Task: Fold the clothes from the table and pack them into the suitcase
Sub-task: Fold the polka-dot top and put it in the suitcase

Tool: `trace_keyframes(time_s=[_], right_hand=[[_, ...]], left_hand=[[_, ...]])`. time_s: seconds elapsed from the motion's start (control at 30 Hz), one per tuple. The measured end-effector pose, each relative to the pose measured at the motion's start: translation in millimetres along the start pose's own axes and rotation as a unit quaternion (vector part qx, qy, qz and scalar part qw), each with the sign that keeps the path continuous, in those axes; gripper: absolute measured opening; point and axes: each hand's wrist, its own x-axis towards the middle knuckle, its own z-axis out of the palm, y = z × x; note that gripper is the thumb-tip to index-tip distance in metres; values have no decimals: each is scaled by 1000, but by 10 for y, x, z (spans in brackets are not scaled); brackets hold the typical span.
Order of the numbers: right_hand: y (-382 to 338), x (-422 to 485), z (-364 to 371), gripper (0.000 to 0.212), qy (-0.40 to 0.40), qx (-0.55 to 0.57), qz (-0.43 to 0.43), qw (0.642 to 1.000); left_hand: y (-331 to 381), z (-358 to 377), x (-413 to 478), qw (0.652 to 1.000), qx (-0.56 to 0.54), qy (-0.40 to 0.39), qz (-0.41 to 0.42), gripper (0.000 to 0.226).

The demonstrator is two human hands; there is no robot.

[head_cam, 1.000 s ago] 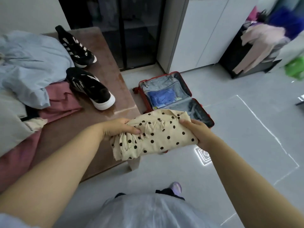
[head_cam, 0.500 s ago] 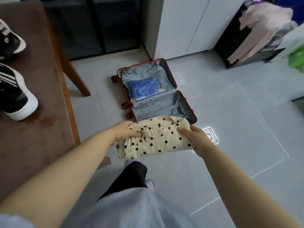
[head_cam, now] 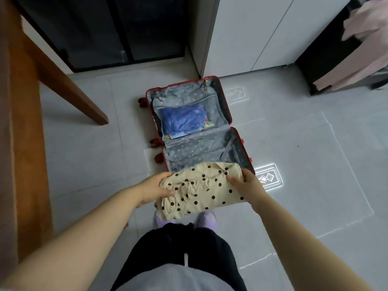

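1. The person stands at the near end of the open suitcase (head_cam: 224,106), holding the folded spotted top (head_cam: 201,192) in the air just over its near rim.
2. The left hand (head_cam: 154,190) grips the bunched left end, with the thumb on top. The right hand (head_cam: 244,185) pinches the right end, thumb over the cloth. I cannot see the fingers underneath on either side.
3. The step in hand looks like setting the top into the near half (head_cam: 195,152), which shows only grey lining and a loose strap (head_cam: 228,145).
4. To do it well, I would keep both ends level and lower the bundle flat, so the fold does not spring open.
5. The left end is ruffled and hangs a little lower. It wants tucking under or smoothing once it is down.
6. Laying it against one wall of that half would leave room for more clothes beside it.
7. The strap lies on the right side of the lining. It is better pushed aside than trapped under the cloth.
8. The far half already holds a blue bag (head_cam: 184,120) behind its divider, so I would not put the top there.
9. Around them: the table (head_cam: 21,122) runs along the left, with one leg (head_cam: 69,80) slanting toward the case but apart from it.
10. A white cabinet (head_cam: 252,28) stands beyond the case, and pink clothes (head_cam: 367,38) hang at the far right.
11. The person's slippers (head_cam: 206,217) are just short of the rim, under the bundle. Nothing lies between the top and the lining.
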Motion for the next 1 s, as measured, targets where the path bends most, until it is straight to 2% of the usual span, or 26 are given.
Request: trace_keyframes(time_s=[0.07, 0.13, 0.2, 0.27, 0.37, 0.43, 0.5, 0.57, 0.63, 0.7, 0.77, 0.87, 0.93, 0.97, 1.0], right_hand=[[79, 330, -11, 29, -26, -47, 9, 999], [195, 746, -26, 38, -59, -84, -1, 995], [305, 1222, -32, 46, -98, -140, -26, 985], [392, 1712, -3, 44, -118, -223, -73, 965], [516, 2437, 172, 42, -105, -315, -147, 932], [643, 2928, 342, 39, -81, -358, -189, 911], [832, 3450, 537, 35, -60, -397, -238, 885], [1043, 3960, 743, 35, -44, -434, -283, 854], [1300, 4458, 950, 40, -34, -461, -323, 826], [1556, 4925, 1147, 50, -17, -469, -364, 804], [1803, 5344, 1318, 59, -1, -493, -408, 768], [2085, 5836, 1530, 65, 46, -529, -459, 712], [2232, 6071, 1653, 54, 51, -534, -485, 691], [2281, 6140, 1708, 40, 48, -538, -491, 684], [2316, 6165, 1749, 26, 45, -541, -490, 683]], left_hand=[[-81, 47, 311, 998, 44, 36, -4, 56], [-196, 71, 685, 991, 94, 92, 11, 56], [-325, 72, 1099, 981, 115, 149, 42, 54], [-441, 69, 1539, 969, 114, 203, 78, 54], [-611, 58, 2212, 941, 168, 270, 111, 58], [-757, 6, 2679, 921, 218, 287, 146, 62], [-967, -79, 3216, 875, 306, 306, 219, 72], [-1222, -146, 3748, 803, 404, 338, 279, 83], [-1487, -188, 4261, 736, 477, 368, 309, 81], [-1755, -239, 4749, 690, 540, 367, 313, 83], [-1997, -265, 5176, 649, 595, 359, 308, 86], [-2189, -294, 5650, 619, 646, 343, 286, 76], [-2282, -290, 5886, 599, 671, 342, 272, 70], [-2296, -262, 5960, 606, 680, 326, 254, 74], [-2285, -227, 5996, 632, 684, 293, 215, 85]])
